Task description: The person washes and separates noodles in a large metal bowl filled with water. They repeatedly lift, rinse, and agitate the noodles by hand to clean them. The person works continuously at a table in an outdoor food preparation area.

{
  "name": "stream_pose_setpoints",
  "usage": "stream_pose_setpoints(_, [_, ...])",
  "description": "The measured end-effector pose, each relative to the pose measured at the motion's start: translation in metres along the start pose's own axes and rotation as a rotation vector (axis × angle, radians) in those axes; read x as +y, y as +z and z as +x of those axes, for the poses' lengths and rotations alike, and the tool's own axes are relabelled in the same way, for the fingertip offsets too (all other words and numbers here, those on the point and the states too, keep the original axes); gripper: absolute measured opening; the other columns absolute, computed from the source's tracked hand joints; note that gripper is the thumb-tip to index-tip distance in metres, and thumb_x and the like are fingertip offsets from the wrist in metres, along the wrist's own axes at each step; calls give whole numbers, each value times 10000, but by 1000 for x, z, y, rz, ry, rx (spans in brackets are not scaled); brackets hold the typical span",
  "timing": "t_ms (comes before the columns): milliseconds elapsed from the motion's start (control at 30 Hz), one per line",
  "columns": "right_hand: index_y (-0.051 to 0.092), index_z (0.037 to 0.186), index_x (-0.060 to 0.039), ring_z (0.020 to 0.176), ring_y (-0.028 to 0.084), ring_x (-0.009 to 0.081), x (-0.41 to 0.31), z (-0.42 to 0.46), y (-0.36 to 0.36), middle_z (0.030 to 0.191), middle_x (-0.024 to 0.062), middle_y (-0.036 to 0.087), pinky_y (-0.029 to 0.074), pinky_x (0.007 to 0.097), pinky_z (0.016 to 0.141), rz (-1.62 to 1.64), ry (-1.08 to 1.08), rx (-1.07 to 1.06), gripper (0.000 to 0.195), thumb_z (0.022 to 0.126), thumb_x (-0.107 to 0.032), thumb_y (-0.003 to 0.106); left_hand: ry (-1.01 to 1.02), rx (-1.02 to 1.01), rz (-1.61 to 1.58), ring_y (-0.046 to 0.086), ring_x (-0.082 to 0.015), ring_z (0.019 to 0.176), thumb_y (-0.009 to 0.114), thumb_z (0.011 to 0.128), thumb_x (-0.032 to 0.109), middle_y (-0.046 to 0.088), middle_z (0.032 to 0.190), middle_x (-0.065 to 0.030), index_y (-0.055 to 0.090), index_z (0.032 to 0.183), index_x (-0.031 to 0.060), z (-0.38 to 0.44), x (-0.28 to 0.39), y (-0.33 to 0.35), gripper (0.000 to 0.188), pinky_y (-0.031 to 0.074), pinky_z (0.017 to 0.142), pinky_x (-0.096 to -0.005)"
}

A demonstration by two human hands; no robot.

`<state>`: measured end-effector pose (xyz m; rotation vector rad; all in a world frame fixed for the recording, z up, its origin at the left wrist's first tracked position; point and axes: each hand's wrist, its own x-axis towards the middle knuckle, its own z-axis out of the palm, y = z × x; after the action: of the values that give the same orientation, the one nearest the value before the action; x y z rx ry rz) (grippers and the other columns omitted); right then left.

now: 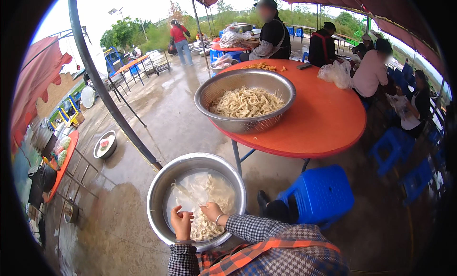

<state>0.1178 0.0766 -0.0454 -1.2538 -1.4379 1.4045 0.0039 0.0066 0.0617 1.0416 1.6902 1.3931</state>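
Note:
Below me, a large metal basin (pixel 154 190) holds cloudy water and many pale strips (pixel 210 229), which look like tripe or a similar food. My left hand (pixel 182 220) is raised over the near left part of the basin, its fingers curled; whether it holds anything is unclear. Close to its right, my right hand (pixel 212 210) pinches a pale strip over the water, a bracelet at the wrist. Beyond the basin, a perforated steel colander (pixel 246 124) heaped with similar strips (pixel 250 103) stands on a round orange table (pixel 328 122).
A blue plastic stool (pixel 321 194) stands right of the basin, a dark tent pole (pixel 103 94) to its left. Plastic bags (pixel 336 74) lie at the table's far right edge. Several people sit beyond it. A bowl (pixel 105 144) stands on the wet floor.

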Motion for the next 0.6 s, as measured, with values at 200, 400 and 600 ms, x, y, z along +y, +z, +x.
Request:
stream_pose_setpoints(200, [573, 787, 15, 603, 577, 236, -20, 10, 3, 659, 185, 571, 443, 352, 563, -230, -262, -4, 297, 862, -272, 576, -78, 21, 146, 628, -202, 671, 520, 793, 82, 641, 781, -143, 501, 1067, -44, 23, -82, -23, 302, 493, 586, -285])
stream_pose_setpoints(400, [559, 851, -74, 667, 596, 321, -221, 86, -126, 759, 151, 599, 473, 402, 552, -248, -1014, 364, 132, 836, -201, 592, 14, -431, 1016, 507, -355, 1095, 679, 697, 350, 504, 1173, -268, 493, 1230, 30, 16, -72, -12, 649, 413, 933, -400])
stream_pose_setpoints(600, [484, 1199, -163, 1219, 386, 297, -290, 123, -256, 1349, 132, 351, 312, 578, 957, -1250, -531, 732, 460, 810, -376, 606, -109, -710, 1132, 488, -373, 1127, 708, 689, 366, 483, 1205, -274, 379, 1341, 129, 20, -63, 30, 767, 409, 943, -404])
